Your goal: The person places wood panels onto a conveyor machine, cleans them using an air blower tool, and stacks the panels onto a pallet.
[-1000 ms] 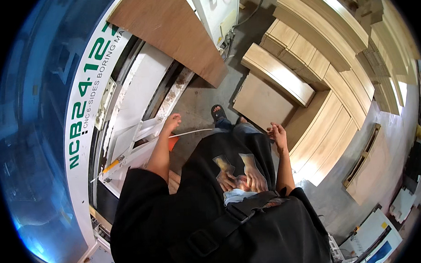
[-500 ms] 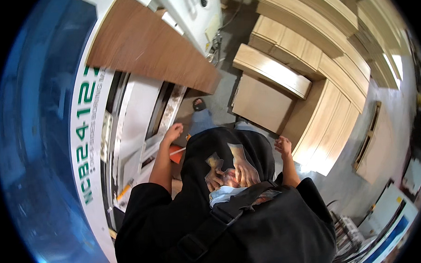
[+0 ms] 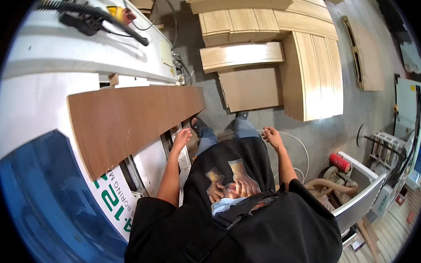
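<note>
My left hand point(image 3: 182, 139) hangs in the air with loosely bent fingers and nothing in it. Nearest to it is a long brown wood-grain panel point(image 3: 131, 121), which lies across the white and blue machine point(image 3: 37, 91); the hand is apart from the panel's near edge. On the other side of my body, my right hand point(image 3: 270, 136) is also raised and bare, its fingers half curled and parted. It touches nothing. Ahead of it, on the floor, lies a flat brown board point(image 3: 250, 89) beside stacked light-wood panels point(image 3: 317, 76).
A black corrugated hose point(image 3: 109, 19) rests on the machine's white top. More light-wood pieces point(image 3: 239, 21) stand farther off. A pale hose point(image 3: 304, 151) curves over the floor at my right. Behind it is a grey bin point(image 3: 361, 202) with a red cylinder point(image 3: 340, 162).
My body and view have turned left, so the brown panel lies more level across the view and the light-wood stacks have shifted left. Both hands remain raised with nothing in them.
</note>
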Motion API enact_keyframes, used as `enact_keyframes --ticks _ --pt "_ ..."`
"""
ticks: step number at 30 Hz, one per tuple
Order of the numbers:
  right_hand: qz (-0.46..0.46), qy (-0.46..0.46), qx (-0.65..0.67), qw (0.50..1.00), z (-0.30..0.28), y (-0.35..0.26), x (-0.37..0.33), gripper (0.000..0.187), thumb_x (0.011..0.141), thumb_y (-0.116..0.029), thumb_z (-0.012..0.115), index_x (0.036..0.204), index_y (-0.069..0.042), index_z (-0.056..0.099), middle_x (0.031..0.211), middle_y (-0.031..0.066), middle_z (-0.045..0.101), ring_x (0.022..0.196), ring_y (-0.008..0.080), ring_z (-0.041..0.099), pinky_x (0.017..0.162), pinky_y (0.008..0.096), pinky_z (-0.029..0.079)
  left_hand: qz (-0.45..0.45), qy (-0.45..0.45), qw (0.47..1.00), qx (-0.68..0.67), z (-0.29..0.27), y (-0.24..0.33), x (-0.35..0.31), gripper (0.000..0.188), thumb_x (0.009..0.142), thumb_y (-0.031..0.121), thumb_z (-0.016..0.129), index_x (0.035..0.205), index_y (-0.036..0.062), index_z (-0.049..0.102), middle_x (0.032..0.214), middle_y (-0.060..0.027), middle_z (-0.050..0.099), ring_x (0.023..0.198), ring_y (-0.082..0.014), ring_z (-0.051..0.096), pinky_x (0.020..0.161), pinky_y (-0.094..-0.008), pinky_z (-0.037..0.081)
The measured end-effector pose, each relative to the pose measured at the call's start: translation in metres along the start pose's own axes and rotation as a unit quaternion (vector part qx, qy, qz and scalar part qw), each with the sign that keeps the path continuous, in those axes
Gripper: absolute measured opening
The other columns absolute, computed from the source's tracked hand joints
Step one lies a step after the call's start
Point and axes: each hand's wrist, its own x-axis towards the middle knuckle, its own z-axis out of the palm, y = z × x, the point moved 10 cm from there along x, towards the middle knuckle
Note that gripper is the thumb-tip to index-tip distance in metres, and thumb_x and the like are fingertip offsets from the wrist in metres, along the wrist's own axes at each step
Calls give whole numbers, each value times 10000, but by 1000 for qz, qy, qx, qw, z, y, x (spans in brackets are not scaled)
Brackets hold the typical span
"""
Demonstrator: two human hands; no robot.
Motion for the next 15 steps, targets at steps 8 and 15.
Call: enact_keyframes --ticks 8,15 --pt "193 71 134 969 -36 132 -52 344 1010 -345 561 1230 -94 640 949 76 737 753 168 681 639 313 522 -1 -52 997 51 58 13 44 434 1020 382 588 1323 72 610 1048 -52 707 842 -130 647 687 -269 488" --pt "214 67 128 966 -89 158 -1 419 1004 -427 555 1257 -102 635 1002 98 734 813 201 701 690 358 548 55 -39 989 133 80 61 64 428 1008 313 621 1296 -3 612 1024 -90 708 975 -165 665 847 -304 513"
